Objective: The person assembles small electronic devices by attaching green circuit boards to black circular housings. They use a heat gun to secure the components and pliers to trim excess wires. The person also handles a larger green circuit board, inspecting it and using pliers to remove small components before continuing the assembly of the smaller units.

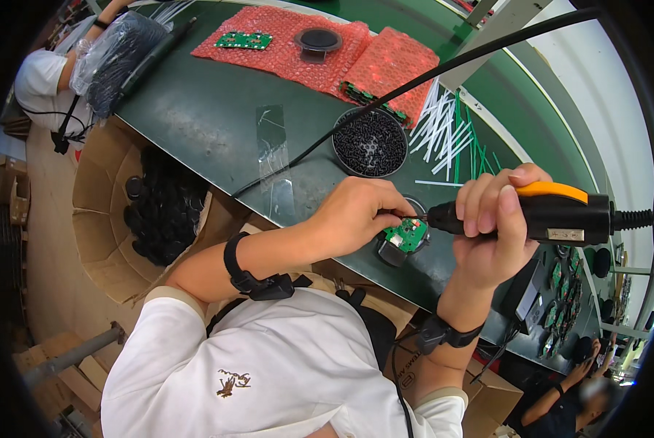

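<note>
My right hand (491,223) grips a black and orange electric screwdriver (553,213), its tip pointing left at a small green circuit board (407,235) mounted on a round black part (392,253) at the table's near edge. My left hand (356,212) is closed just left of the tip, fingers pinched over the board; what it pinches is too small to tell. The screwdriver's black cable (444,69) arcs across the table.
A round black dish of small black screws (371,142) sits behind the board. White and green strips (447,135), red bubble wrap (319,47) with boards and a black disc lie beyond. A cardboard box of black parts (159,208) stands left. Other people work nearby.
</note>
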The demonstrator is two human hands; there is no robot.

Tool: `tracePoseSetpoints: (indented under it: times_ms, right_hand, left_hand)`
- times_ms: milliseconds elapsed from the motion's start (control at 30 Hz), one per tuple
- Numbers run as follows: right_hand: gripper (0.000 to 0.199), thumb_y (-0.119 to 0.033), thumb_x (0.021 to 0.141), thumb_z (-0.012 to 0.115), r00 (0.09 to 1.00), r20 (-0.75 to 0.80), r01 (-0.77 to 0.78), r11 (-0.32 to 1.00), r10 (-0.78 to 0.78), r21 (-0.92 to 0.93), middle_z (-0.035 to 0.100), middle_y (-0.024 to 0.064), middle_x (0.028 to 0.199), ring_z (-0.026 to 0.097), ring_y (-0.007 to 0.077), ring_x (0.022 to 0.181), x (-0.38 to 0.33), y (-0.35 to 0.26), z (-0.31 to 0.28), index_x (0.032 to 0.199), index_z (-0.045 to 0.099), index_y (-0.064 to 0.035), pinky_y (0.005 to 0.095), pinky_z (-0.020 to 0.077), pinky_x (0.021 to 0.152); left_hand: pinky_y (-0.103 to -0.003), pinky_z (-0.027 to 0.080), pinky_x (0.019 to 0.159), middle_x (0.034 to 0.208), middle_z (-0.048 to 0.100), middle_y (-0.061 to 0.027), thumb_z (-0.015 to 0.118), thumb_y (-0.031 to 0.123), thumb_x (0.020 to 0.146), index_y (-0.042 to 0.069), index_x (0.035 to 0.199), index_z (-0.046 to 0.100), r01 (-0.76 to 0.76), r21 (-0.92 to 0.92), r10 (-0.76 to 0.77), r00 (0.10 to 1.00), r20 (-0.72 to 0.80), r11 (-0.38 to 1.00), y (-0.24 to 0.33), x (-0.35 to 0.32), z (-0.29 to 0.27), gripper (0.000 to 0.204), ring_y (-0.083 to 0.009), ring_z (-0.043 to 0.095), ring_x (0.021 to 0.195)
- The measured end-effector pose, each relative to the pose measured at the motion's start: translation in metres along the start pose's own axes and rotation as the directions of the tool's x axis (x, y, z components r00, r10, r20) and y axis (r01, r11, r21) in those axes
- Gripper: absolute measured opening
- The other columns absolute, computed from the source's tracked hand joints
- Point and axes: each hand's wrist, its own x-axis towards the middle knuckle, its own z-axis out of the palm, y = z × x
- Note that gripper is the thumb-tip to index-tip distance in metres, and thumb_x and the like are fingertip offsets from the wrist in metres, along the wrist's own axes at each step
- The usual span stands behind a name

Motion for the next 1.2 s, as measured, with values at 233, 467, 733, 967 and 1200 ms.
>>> tracePoseSetpoints:
  times_ms: [233, 467, 733, 967, 1200]
  right_hand:
    - [0.025, -0.002, 0.094, 0.063, 1.000, -0.001, -0.010, 1.000, 0.010, 0.009, 0.048, 0.0017, 0.062, 0.044, 0.0111, 0.047, -0.001, 0.000, 0.001, 0.116, 0.051, -0.0003, 0.0292, 0.0397, 0.049]
    - [0.024, -0.002, 0.095, 0.063, 1.000, -0.002, -0.024, 1.000, 0.024, 0.015, 0.048, 0.0022, 0.063, 0.044, 0.0108, 0.047, -0.002, 0.000, 0.003, 0.115, 0.050, 0.0005, 0.0287, 0.0389, 0.048]
    - [0.025, 0.004, 0.093, 0.067, 0.995, -0.098, 0.024, 0.994, -0.034, -0.109, 0.056, 0.0081, 0.078, 0.048, 0.0113, 0.050, -0.003, 0.008, -0.001, 0.114, 0.054, 0.0032, 0.0267, 0.0407, 0.048]
    - [0.026, 0.009, 0.090, 0.069, 0.995, -0.101, 0.010, 0.993, -0.022, -0.121, 0.060, 0.0110, 0.091, 0.053, 0.0122, 0.053, -0.007, 0.018, -0.004, 0.113, 0.056, 0.0036, 0.0265, 0.0420, 0.047]
    - [0.026, 0.009, 0.090, 0.069, 0.994, -0.111, -0.006, 0.988, -0.011, -0.153, 0.062, 0.0110, 0.093, 0.053, 0.0117, 0.053, -0.007, 0.022, -0.003, 0.112, 0.057, 0.0031, 0.0260, 0.0418, 0.047]
  left_hand:
    - [-0.035, 0.056, 0.075, 0.094, 0.074, -0.0116, 0.079, -0.002, 0.081, 0.003, 0.104, 0.078, 0.004, -0.047, -0.004, 1.000, -0.015, 0.999, 0.001, 0.000, -0.001, 0.024, -0.0253, 0.072, 0.084]
    - [-0.033, 0.057, 0.075, 0.094, 0.075, -0.0100, 0.081, -0.002, 0.078, 0.003, 0.103, 0.077, 0.019, -0.077, -0.022, 0.999, -0.035, 0.997, 0.002, 0.002, 0.001, 0.025, -0.0225, 0.072, 0.083]
    - [-0.037, 0.055, 0.081, 0.102, 0.071, -0.0079, 0.087, 0.003, 0.071, 0.006, 0.116, 0.071, -0.029, 0.106, 0.038, 0.996, -0.086, 0.994, -0.002, 0.005, 0.005, 0.048, -0.0255, 0.067, 0.089]
    - [-0.041, 0.053, 0.083, 0.101, 0.070, -0.0080, 0.088, 0.009, 0.069, 0.008, 0.114, 0.070, -0.026, 0.251, 0.047, 0.996, -0.078, 0.968, -0.002, 0.002, 0.010, 0.048, -0.0302, 0.064, 0.096]
    - [-0.042, 0.052, 0.082, 0.102, 0.069, -0.0070, 0.086, 0.011, 0.072, 0.007, 0.108, 0.072, -0.045, 0.297, 0.060, 0.997, -0.044, 0.954, 0.002, 0.002, 0.008, 0.039, -0.0308, 0.062, 0.096]
